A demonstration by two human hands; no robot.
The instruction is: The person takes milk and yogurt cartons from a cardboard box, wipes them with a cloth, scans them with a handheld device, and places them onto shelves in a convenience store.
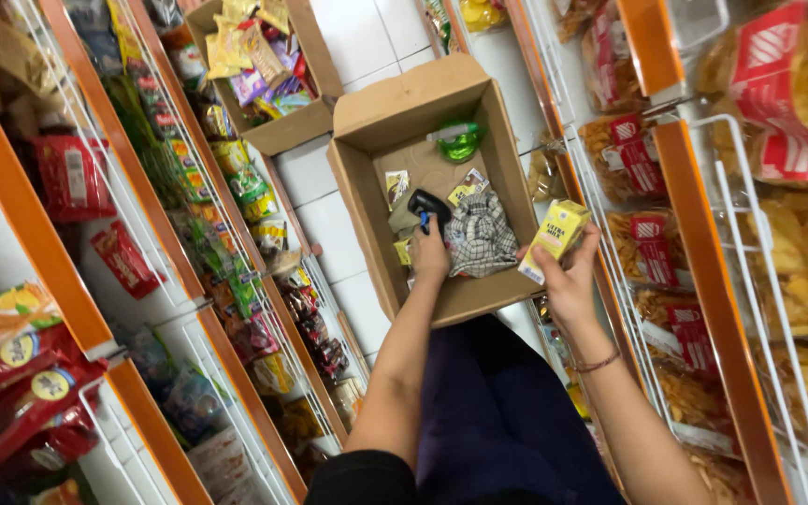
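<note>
Reaching into the open cardboard box (367,187) at frame centre, the left hand (429,254) grips one black handheld scanner (427,208), while the right hand (568,281), just right of the box, clasps one yellow carton (555,238) whose long axis tilts toward upper right, scanner lying to its left.

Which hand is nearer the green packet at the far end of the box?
Left. The left hand is inside the cardboard box, gripping the black scanner below the green packet; the right hand holds a yellow carton outside the box's right wall.
</note>
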